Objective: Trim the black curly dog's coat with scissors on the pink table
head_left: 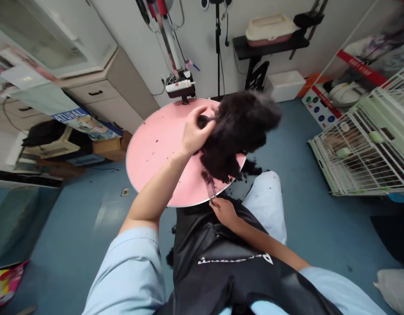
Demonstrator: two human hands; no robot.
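Observation:
A small animal with fluffy black fur, which looks like a dog (pixel 238 131), is on the round pink table (pixel 146 148), near its right edge. My left hand (pixel 197 131) reaches across the tabletop, its thumb and fingers curled around a furry part of the dog's left side in view; which part is hard to make out. Low at the table's near edge, my right hand (pixel 224 212) is closed on slim purplish scissors (pixel 213 186). Their blades point away from me, up to the fur's lower edge. Loose black clippings lie beside the blades.
Behind the table rises a grooming arm (pixel 171 41) with a white device (pixel 179 87) at its foot. A wire cage (pixel 369 148) stands at right, drawers (pixel 93 94) at left. A litter tray (pixel 270 28) rests on a black shelf; clippings also lie on the floor.

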